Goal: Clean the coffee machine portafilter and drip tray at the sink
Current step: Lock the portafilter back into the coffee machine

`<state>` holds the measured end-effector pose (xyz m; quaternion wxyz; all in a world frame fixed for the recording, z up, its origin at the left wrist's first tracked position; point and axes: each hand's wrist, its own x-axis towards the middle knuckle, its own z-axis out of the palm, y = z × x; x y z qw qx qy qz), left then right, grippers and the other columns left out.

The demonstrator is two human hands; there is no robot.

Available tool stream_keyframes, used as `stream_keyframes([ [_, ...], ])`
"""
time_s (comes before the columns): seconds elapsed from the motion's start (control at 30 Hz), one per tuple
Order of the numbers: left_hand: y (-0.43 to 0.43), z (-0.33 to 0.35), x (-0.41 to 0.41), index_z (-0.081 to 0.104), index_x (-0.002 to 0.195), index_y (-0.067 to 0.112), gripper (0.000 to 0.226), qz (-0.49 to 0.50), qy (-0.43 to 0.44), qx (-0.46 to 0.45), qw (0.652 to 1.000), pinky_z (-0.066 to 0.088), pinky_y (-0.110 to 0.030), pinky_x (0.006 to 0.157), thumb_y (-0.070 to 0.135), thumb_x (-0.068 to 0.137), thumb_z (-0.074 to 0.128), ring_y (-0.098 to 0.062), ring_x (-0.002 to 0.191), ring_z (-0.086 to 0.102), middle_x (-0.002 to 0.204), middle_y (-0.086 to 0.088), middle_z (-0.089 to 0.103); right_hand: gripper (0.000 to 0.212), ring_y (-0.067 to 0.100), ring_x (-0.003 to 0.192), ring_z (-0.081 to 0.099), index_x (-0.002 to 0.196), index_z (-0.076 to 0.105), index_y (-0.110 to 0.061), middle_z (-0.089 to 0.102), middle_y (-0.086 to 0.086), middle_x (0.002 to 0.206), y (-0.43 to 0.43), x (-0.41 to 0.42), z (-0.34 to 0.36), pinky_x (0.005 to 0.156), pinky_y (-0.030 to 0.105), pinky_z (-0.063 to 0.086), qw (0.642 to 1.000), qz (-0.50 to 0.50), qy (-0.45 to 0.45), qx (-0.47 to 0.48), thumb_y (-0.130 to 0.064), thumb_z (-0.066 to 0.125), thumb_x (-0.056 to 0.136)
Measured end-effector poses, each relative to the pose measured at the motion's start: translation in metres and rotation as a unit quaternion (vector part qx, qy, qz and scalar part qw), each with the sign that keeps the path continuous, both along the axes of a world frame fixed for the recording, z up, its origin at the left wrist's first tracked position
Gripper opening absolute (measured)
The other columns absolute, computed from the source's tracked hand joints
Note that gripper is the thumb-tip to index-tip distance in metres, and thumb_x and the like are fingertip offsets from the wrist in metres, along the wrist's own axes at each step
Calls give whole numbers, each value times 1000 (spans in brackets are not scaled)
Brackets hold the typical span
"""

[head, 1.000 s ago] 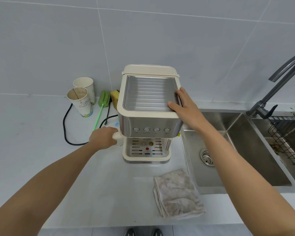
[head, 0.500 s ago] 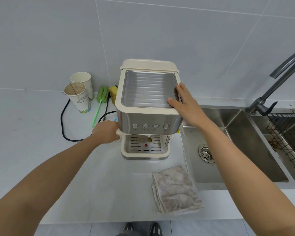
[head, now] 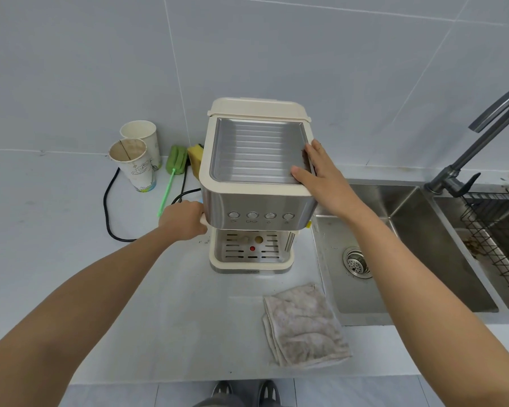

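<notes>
White counter [head: 171, 312], coffee machine [head: 256, 183], left hand [head: 184, 220] gripping portafilter handle [head: 202, 220], right hand [head: 321, 174] flat on top, logo unreadable

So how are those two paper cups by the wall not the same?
The front paper cup has a brown-stained inside and a thin stick across its mouth; the back paper cup looks clean inside. The front one shows a printed drawing, while the back one is mostly hidden behind it. Both are white, upright and open-topped.

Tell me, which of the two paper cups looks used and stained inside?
The nearer paper cup, with the printed drawing on its side; its inside is brownish with a dark line down it. The plain cup behind it, closer to the wall, looks clean inside.
</notes>
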<state>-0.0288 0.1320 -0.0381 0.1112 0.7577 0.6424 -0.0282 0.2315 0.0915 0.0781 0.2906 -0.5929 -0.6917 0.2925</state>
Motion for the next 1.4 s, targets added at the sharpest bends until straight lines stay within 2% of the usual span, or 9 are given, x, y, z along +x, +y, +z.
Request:
stream_keyframes([
  [0.1, -1, -2, 1, 58, 98, 13, 23, 6, -3, 4, 1000, 35, -28, 59, 25, 80, 62, -21, 71, 48, 78, -3, 50, 59, 8, 144, 0, 147, 15, -23, 2, -3, 158, -1, 0, 0, 98, 18, 10, 1000, 0, 3, -1, -33, 42, 95],
  [0.47, 5, -6, 0, 55, 88, 16, 17, 14, -38, 0, 999, 32, -25, 54, 23, 77, 66, -18, 70, 47, 73, 2, 49, 66, 8, 144, -1, 148, 6, -19, -3, -5, 158, 0, 2, 0, 112, 26, 8, 1000, 1, -10, -24, -36, 41, 95],
  [0.63, 1, -3, 0, 44, 81, 21, 24, 21, -49, -21, 998, 31, -25, 52, 24, 77, 67, -18, 70, 48, 70, 4, 46, 65, 8, 144, -2, 148, 7, -20, -3, -4, 158, 0, 2, 1, 108, 21, 8, 1000, 8, -1, -23, -35, 41, 95],
  [0.73, -3, -5, 2, 41, 82, 24, 28, 28, -70, -43, 996, 28, -22, 48, 23, 76, 69, -17, 70, 48, 66, 7, 44, 66, 7, 144, -3, 148, 5, -19, -4, -4, 158, 0, 3, 0, 111, 24, 8, 1000, 10, 2, -26, -35, 41, 95],
  [0.87, -10, -5, 4, 42, 82, 26, 29, 53, -92, -43, 993, 35, -25, 57, 22, 75, 70, -18, 73, 49, 73, 5, 48, 66, 6, 144, -4, 148, 5, -21, -5, -5, 158, 1, 3, 0, 103, 17, 7, 999, 13, 13, -30, -34, 42, 95],
  [1.0, -20, -5, 10, 46, 76, 22, 24, 89, -117, -42, 988, 30, -22, 48, 21, 73, 69, -18, 66, 48, 62, 8, 45, 64, 5, 143, -2, 148, 7, -23, -3, -7, 157, 1, 3, 0, 95, 11, 9, 999, 12, 21, -28, -33, 42, 95],
  [1.13, -27, 0, 11, 47, 75, 24, 22, 98, -114, -38, 988, 29, -21, 47, 21, 73, 68, -16, 62, 48, 61, 9, 46, 66, 6, 144, -2, 148, 4, -20, -5, -6, 157, 1, 3, 0, 107, 19, 9, 999, 14, 17, -35, -34, 42, 95],
  [1.27, -30, 7, 12, 50, 78, 24, 18, 103, -105, -22, 989, 29, -22, 47, 21, 74, 67, -19, 65, 50, 61, 9, 46, 66, 7, 144, -2, 148, 4, -20, -6, -5, 158, -1, 2, 3, 112, 27, 10, 999, 16, 11, -37, -34, 41, 96],
  [1.4, -36, 10, 15, 64, 98, 17, 23, 110, -99, -8, 989, 30, -24, 50, 21, 76, 67, -20, 70, 51, 75, 3, 55, 65, 7, 144, -2, 148, 4, -21, -5, -5, 158, -1, 1, 5, 113, 27, 10, 999, 17, 10, -36, -33, 41, 96],
])
